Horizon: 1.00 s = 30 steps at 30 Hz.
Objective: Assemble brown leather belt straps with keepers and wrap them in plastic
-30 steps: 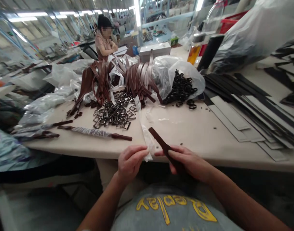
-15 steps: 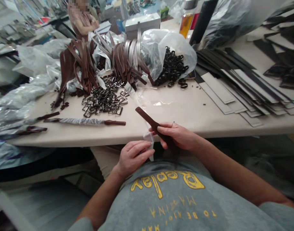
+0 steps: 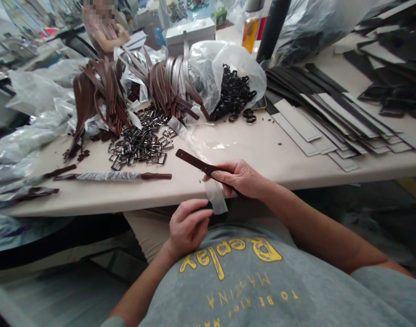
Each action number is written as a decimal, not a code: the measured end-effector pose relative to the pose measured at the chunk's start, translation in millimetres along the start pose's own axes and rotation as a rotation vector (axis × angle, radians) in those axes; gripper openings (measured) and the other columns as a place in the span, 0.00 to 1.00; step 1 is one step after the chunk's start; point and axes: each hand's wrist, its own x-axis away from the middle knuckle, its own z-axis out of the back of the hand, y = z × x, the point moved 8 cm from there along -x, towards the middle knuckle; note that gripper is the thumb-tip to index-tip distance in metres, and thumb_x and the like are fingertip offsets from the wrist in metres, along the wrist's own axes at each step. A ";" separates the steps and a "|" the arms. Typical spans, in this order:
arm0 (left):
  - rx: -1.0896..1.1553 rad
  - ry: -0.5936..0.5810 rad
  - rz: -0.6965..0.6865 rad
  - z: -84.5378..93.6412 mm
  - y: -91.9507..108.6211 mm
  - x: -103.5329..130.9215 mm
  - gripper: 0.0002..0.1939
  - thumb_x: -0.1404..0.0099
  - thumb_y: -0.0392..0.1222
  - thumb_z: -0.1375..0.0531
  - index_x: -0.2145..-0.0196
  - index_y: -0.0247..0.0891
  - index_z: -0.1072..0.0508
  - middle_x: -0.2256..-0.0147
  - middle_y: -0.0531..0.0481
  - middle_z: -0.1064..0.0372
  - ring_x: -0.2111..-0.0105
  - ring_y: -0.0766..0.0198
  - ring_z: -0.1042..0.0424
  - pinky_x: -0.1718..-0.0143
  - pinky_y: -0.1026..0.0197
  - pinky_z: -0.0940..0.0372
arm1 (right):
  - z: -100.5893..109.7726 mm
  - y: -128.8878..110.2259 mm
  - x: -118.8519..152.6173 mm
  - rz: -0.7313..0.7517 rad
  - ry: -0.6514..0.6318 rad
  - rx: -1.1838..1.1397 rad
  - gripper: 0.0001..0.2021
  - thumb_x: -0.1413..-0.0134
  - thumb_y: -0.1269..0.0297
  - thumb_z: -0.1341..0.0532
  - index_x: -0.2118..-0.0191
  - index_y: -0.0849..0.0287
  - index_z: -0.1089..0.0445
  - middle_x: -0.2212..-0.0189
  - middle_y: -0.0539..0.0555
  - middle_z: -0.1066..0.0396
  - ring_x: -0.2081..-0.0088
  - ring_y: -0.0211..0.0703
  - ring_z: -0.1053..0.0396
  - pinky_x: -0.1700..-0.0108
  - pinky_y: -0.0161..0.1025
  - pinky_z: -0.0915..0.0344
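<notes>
Take clock directions from the right hand (image 3: 242, 175). The right hand pinches the strap (image 3: 194, 162) between thumb and fingers, near the front edge of the surface (image 3: 259, 159). The strap's flat end points to 10 o'clock and shows a small hole; its other end is hidden. The film (image 3: 217, 200) passes behind the strap, its lower end beyond the front edge at 7 o'clock. The left hand (image 3: 187, 225) is at 8 o'clock, fingers bent and parted, just beside the film; contact cannot be determined. Wrapped strap (image 3: 109, 176): 9 o'clock. Buckles (image 3: 136, 141): heaped, 10 o'clock. 2 brown bundles (image 3: 167, 86): between 10 and 11 o'clock. Black rings (image 3: 231, 93): 12 o'clock, at the mouth of a bag (image 3: 257, 75). Dark strips (image 3: 293, 86): 2 o'clock.
</notes>
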 end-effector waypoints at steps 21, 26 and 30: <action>1.184 0.496 1.115 -46.1 -89.3 -55.7 0.17 0.49 0.46 0.25 0.69 0.36 0.27 0.74 0.55 0.24 0.77 0.69 0.24 0.74 0.69 0.28 | 22.2 -26.8 77.0 0.243 0.221 0.649 0.16 0.31 0.61 0.46 0.68 0.62 0.26 0.77 0.50 0.35 0.77 0.39 0.36 0.73 0.35 0.42; 1.204 0.555 1.147 -57.3 -87.9 -61.2 0.10 0.41 0.40 0.29 0.69 0.35 0.26 0.74 0.54 0.23 0.76 0.69 0.23 0.70 0.68 0.26 | 17.7 -17.4 85.6 0.283 0.246 0.733 0.15 0.31 0.63 0.47 0.67 0.61 0.29 0.74 0.51 0.34 0.72 0.41 0.36 0.69 0.37 0.43; 1.189 0.504 1.135 -66.1 -79.4 -57.6 0.14 0.47 0.41 0.25 0.71 0.35 0.26 0.75 0.55 0.23 0.75 0.69 0.23 0.67 0.67 0.25 | 21.3 -13.5 82.3 0.242 0.290 0.761 0.11 0.33 0.67 0.46 0.67 0.61 0.29 0.74 0.50 0.34 0.73 0.40 0.36 0.69 0.36 0.44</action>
